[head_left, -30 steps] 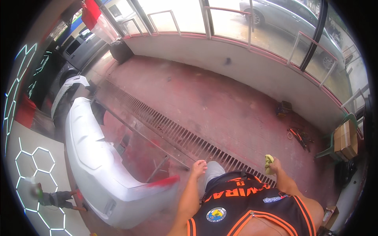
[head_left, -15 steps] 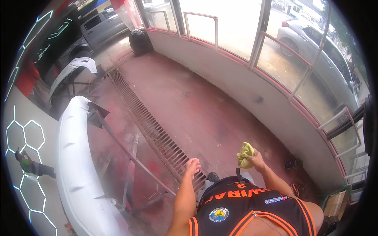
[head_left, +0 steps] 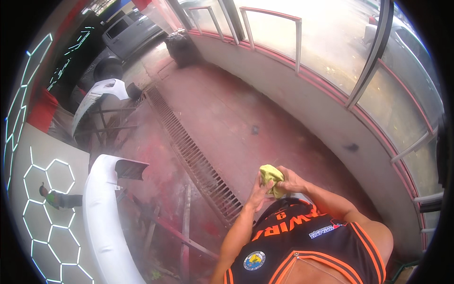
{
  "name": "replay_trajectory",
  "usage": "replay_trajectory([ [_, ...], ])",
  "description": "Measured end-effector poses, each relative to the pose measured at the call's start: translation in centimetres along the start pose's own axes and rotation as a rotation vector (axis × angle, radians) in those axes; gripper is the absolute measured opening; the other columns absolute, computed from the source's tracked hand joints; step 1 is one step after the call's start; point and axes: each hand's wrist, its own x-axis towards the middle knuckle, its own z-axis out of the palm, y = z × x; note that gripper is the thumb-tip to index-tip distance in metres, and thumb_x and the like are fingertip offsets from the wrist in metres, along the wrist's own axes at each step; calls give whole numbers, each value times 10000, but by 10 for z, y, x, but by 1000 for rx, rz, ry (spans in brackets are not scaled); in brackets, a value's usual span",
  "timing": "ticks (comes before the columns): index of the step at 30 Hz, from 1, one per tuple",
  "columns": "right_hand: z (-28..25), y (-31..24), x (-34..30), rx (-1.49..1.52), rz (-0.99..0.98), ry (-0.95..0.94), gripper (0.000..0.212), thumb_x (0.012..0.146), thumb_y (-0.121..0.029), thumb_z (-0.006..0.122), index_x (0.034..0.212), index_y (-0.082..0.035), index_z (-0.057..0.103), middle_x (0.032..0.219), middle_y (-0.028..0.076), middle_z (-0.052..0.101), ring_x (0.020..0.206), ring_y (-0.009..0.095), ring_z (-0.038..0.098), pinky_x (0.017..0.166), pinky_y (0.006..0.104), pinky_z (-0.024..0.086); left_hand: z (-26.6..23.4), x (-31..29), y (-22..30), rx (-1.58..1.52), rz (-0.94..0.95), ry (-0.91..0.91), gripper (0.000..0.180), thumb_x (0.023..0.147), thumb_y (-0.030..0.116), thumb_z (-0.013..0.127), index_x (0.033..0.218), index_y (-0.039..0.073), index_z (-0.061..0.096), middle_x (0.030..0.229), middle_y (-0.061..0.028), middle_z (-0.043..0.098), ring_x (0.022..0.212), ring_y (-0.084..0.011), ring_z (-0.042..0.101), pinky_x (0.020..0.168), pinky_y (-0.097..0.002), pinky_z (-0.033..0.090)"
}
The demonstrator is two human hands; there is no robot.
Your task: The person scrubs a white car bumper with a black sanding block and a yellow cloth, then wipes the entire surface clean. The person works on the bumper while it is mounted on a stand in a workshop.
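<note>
A crumpled yellow-green cloth is bunched between my two hands in front of my body. My right hand grips it from the right side, fingers wrapped round the folds. From the left, my left hand has its fingers closed on the cloth's near edge. Off to my left, apart from both hands, a long white car bumper rests on a metal stand.
A second white bumper part lies on a stand farther off. A slotted floor grate runs along the reddish floor. To the right is a low wall under windows. A black bag and a grey pickup are at the back.
My left hand, formerly apart with nothing in it, has come to the cloth and grips it. My right hand has moved leftward with the cloth. The whole view has shifted.
</note>
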Motion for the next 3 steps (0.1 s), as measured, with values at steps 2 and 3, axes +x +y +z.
replay_trajectory([
  [2, -7, -33, 60, 62, -153, -225, 754, 841, -313, 690, 1458, 21, 413, 1253, 249, 618, 1190, 329, 604, 989, 430, 469, -42, 57, -5, -111, 252, -10, 798, 846, 457, 804, 1447, 198, 347, 1468, -105, 378, 1364, -317, 431, 1040, -604, 437],
  [3, -8, -33, 92, -84, -94, -314, 883, 864, -322, 683, 1576, -22, 257, 1347, 261, 571, 1220, 342, 589, 1041, 413, 446, -53, 73, 5, -107, 281, 80, 809, 843, 479, 797, 1459, 199, 353, 1480, -110, 369, 1373, -300, 423, 1068, -598, 413],
])
